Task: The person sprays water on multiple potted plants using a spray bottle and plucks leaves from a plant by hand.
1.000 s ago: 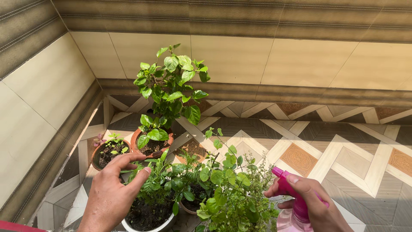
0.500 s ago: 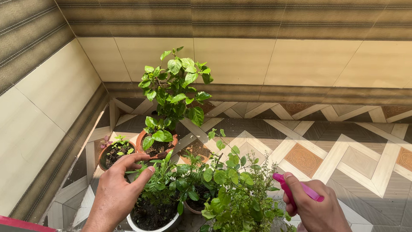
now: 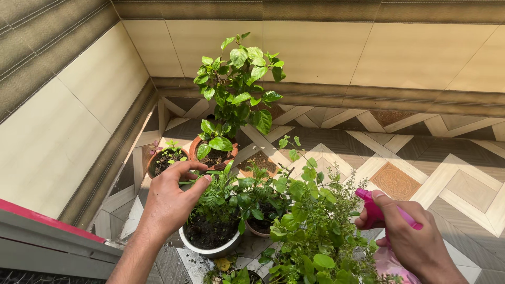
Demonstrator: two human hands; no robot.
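Item 1. Right hand [image 3: 415, 242]: fingers wrapped tight on pink plastic trigger spray bottle [image 3: 381, 218]. Index finger lies along top of trigger head. Bottle sits at lower right of view, body mostly hidden behind hand & leaves. Long axis roughly upright; nozzle end points up-left, toward foliage.

Item 2. Left hand [image 3: 171, 202]: fingers spread & curled, not closed on anything. Fingertips touch or just brush leaves of plant in pale round plastic pot w/ dark soil [image 3: 210, 239]. Cannot tell if a leaf is pinched.

Item 3. Bushy small-leaved green herb plant [image 3: 315, 231]: directly left of nozzle, just beside right hand; nearer to right hand than left. Its pot not in view.

Item 4. Terracotta clay pot w/ tall broad-leaved shrub [image 3: 213, 155]: behind left hand, near wall corner.

Item 5. Small terracotta pot w/ tiny seedlings [image 3: 165, 160]: far left, near left wall skirting.

Item 6. Another brownish pot [image 3: 258, 226] betw. pale pot & herb, largely under leaves.

Room: pots bunched in corner. Beige tiled walls [image 3: 84, 121] close on left & behind. Patterned zigzag floor tiles [image 3: 442, 179] stretch to right of the pots. Red-edged grey ledge [image 3: 47, 236] at lower left, near left forearm.
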